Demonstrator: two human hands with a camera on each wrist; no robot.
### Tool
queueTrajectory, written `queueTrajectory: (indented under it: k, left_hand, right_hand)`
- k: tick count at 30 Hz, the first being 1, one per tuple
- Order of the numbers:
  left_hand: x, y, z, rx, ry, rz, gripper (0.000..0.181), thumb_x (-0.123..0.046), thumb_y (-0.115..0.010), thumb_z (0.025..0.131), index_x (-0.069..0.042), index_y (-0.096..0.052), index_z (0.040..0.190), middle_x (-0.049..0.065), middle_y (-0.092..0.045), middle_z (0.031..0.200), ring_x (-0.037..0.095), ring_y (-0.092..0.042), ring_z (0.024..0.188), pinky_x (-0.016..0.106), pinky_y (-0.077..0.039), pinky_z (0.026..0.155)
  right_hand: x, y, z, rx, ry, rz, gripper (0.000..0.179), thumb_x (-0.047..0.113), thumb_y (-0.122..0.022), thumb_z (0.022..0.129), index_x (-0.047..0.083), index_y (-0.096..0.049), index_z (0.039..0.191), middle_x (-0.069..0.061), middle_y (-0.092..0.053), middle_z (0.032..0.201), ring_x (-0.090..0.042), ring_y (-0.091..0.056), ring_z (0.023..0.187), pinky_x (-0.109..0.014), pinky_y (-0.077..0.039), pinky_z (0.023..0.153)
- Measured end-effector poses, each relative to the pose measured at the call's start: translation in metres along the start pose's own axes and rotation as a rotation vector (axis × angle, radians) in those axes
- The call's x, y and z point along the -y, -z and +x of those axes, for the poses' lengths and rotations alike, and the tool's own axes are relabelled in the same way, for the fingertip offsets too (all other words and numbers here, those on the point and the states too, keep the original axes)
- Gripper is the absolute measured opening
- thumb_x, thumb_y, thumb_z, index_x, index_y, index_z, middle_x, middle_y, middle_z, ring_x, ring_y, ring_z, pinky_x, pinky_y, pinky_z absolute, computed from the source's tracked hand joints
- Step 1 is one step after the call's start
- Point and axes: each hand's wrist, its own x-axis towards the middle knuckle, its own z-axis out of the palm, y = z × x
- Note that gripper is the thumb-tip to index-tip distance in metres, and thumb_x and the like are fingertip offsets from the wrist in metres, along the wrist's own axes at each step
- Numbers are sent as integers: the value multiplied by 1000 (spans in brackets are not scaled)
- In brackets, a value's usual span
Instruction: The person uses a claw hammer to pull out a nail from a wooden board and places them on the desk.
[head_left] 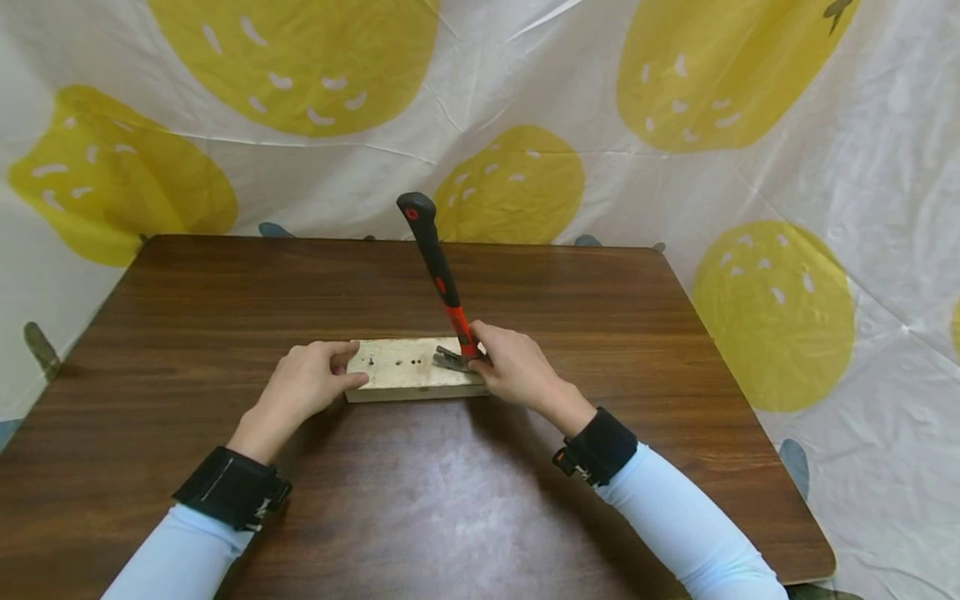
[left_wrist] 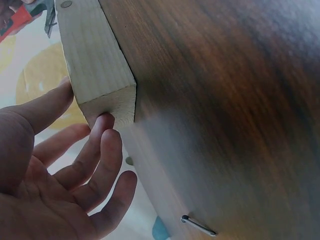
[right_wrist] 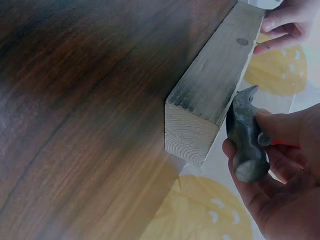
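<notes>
A pale wooden block [head_left: 401,379] lies crosswise on the table, with several small dark holes or marks along its top. My left hand [head_left: 303,379] holds its left end, the thumb along one side and a fingertip against the end face, as the left wrist view shows. A claw hammer [head_left: 442,283] stands head-down over the block's right part, its black-and-red handle tilted up and leftward. My right hand [head_left: 517,367] grips the hammer low, around its metal head [right_wrist: 245,135]. In the right wrist view the claw points toward the block.
A loose nail [left_wrist: 197,226] lies on the brown wood-grain table [head_left: 465,500]. Behind and beside the table hangs a white sheet [head_left: 360,187] with yellow fruit shapes. Black bands [head_left: 232,487] circle both wrists.
</notes>
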Motion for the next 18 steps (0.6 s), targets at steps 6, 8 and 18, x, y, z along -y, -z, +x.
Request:
queueTrajectory:
  k: [6, 8, 18]
  left_hand:
    - [1, 0, 1, 7, 2, -2, 61, -31, -75, 96, 1, -55, 145, 1, -57, 75, 16, -45, 54, 33, -35, 55]
    - [1, 0, 1, 6, 2, 2, 61, -31, -75, 96, 0, -55, 145, 1, -57, 75, 16, -45, 54, 33, -35, 55]
    - [4, -2, 3, 10, 14, 8, 62, -33, -74, 96, -1, -55, 146, 1, -56, 74, 16, -45, 55, 33, -35, 55]
  right_hand:
    - [-1, -1, -3, -7, -25, 9, 29, 13, -78, 92, 11, -58, 113, 1, -65, 89, -16, -58, 69, -40, -49, 62]
    - [-2, -1, -4, -5, -35, 27, 29, 13, -78, 92, 11, -58, 114, 1, -65, 89, -15, -58, 69, -40, -49, 63]
    - [-6, -3, -7, -19, -32, 50, 28, 14, -77, 94, 11, -58, 113, 2, -62, 84, -15, -56, 65, -37, -46, 59]
